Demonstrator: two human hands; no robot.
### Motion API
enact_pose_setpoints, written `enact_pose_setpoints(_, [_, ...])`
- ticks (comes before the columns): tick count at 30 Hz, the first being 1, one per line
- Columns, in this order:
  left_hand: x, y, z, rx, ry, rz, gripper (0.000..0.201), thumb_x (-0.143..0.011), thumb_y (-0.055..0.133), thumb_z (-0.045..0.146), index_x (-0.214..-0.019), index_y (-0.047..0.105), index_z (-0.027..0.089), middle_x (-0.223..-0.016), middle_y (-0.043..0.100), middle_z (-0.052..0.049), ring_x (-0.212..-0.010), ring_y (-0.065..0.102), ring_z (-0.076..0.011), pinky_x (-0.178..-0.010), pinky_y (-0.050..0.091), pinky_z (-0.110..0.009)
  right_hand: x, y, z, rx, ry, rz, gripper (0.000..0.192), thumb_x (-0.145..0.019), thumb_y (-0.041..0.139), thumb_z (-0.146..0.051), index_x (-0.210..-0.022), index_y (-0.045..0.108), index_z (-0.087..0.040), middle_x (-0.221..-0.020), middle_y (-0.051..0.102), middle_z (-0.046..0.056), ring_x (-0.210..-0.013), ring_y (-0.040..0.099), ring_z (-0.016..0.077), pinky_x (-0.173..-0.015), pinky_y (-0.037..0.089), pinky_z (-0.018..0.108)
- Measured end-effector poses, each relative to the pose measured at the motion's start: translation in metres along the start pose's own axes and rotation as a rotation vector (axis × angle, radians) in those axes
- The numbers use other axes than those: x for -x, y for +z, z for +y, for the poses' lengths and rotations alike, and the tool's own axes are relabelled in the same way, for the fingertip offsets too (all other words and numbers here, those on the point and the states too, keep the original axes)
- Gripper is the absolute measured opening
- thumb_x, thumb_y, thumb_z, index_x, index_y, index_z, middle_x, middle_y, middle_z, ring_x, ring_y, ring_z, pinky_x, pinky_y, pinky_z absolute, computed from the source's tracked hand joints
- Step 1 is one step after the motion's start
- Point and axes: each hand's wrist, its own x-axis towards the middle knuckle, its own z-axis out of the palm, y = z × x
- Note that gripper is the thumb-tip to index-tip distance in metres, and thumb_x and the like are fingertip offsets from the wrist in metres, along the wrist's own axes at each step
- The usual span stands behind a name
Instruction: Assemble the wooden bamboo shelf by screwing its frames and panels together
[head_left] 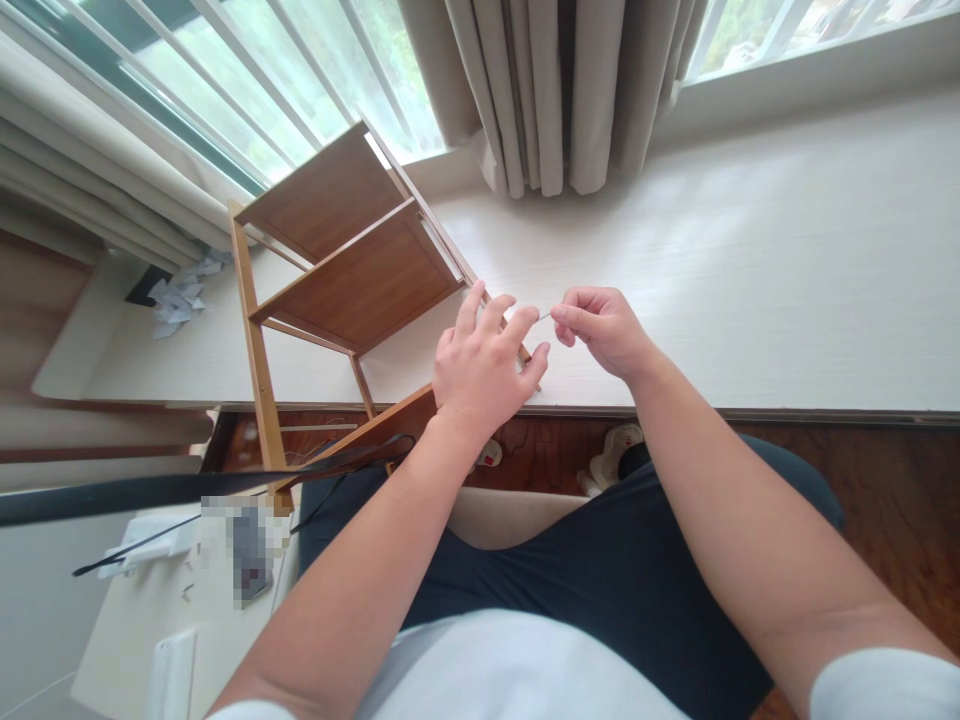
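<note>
Shelf unit point(352, 280), a small wooden rack with brown boards and light rails, lies tipped on its side across the white windowsill ledge point(750, 260), its far end toward the window and its near end hanging over the ledge's front edge above the dark wooden floor point(900, 480). Behind the shelf unit hangs a beige curtain point(555, 90); far to its left on the ledge sits a heap of torn white paper scraps point(176, 300). Below its overhanging near end a black strap point(187, 487) crosses a low white surface. At the shelf unit's right rail the left hand point(484, 365) rests with fingers spread wide, the tips on or just above the wood; I cannot tell whether it presses down. Just right of that, the right hand point(607, 330) is closed in a narrow pinch on a thin pin-like piece point(543, 317), too small to identify, whose tip points at the left hand's fingers. The main risk, as I judge it, is the shelf unit: with part of it past the ledge's edge and only a spread hand steadying it, a sideways push could rock or slide it toward the floor. The thin piece could slip from so fine a pinch and vanish on the pale ledge or drop past the edge, and its tip sits close enough to the left fingers to prick them.
</note>
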Motion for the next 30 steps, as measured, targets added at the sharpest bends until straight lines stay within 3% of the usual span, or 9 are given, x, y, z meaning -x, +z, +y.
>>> enact_pose_setpoints(7, [0.003, 0.003, -0.005, 0.0, 0.069, 0.042, 0.044, -0.098, 0.048, 0.046, -0.141, 0.055, 0.04, -0.147, 0.054, -0.003, -0.152, 0.025, -0.0298, -0.103, 0.044, -0.039, 0.0, 0.001, 0.0, 0.005, 0.014, 0.003, 0.046, -0.078, 0.079, -0.056, -0.058, 0.059, -0.019, -0.055, 0.057, 0.0, -0.054, 0.047, 0.0119, -0.054, 0.039, 0.028])
enact_pose_setpoints(15, [0.002, 0.013, -0.012, -0.002, 0.123, 0.129, 0.043, -0.098, 0.051, 0.042, -0.14, 0.058, 0.039, -0.141, 0.059, -0.005, -0.15, 0.029, -0.0308, -0.1, 0.048, -0.04, 0.001, -0.002, 0.0, -0.072, -0.025, -0.034, 0.036, -0.08, 0.08, -0.044, -0.062, 0.063, -0.018, -0.057, 0.058, 0.0, -0.057, 0.05, 0.0116, -0.059, 0.042, 0.027])
enact_pose_setpoints(30, [0.002, 0.014, -0.011, -0.02, 0.119, 0.133, 0.042, -0.098, 0.052, 0.04, -0.139, 0.06, 0.039, -0.138, 0.061, -0.005, -0.149, 0.031, -0.0306, -0.098, 0.051, -0.039, 0.002, -0.007, -0.003, -0.099, -0.051, -0.061, 0.024, -0.08, 0.081, -0.037, -0.08, 0.066, -0.018, -0.063, 0.059, -0.001, -0.059, 0.053, 0.0119, -0.061, 0.046, 0.028])
